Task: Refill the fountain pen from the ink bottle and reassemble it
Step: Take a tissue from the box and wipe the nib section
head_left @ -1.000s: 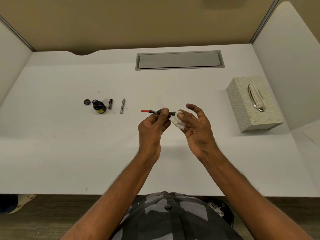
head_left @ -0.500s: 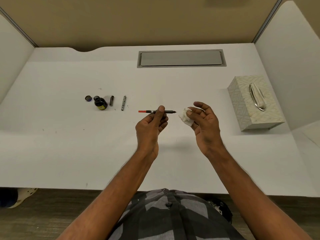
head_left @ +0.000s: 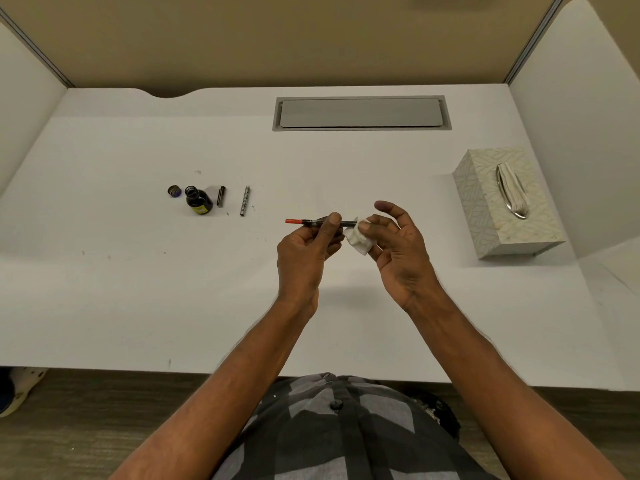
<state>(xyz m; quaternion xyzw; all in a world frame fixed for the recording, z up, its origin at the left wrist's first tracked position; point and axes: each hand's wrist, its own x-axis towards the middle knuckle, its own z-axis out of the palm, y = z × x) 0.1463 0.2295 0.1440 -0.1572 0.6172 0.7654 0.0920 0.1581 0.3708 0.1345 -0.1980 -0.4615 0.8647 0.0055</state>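
My left hand (head_left: 306, 252) pinches the pen's inner section (head_left: 313, 221), a thin dark piece with a red end pointing left, held level above the white desk (head_left: 138, 289). My right hand (head_left: 398, 247) holds a crumpled white tissue (head_left: 358, 239) against the section's right tip, which the tissue hides. At the left of the desk stand the open dark ink bottle (head_left: 198, 201) and its cap (head_left: 174, 191). Beside them lie a short dark pen part (head_left: 221, 196) and a patterned silver pen barrel (head_left: 245, 200).
A patterned tissue box (head_left: 485, 209) sits at the right of the desk. A grey cable hatch (head_left: 362, 113) is set into the desk's back. White partitions stand on both sides. The desk's front edge runs just above my checked shirt.
My right hand, apart from the pen half a second ago, has moved the tissue back left onto the section's tip. My left hand has kept the section nearly still.
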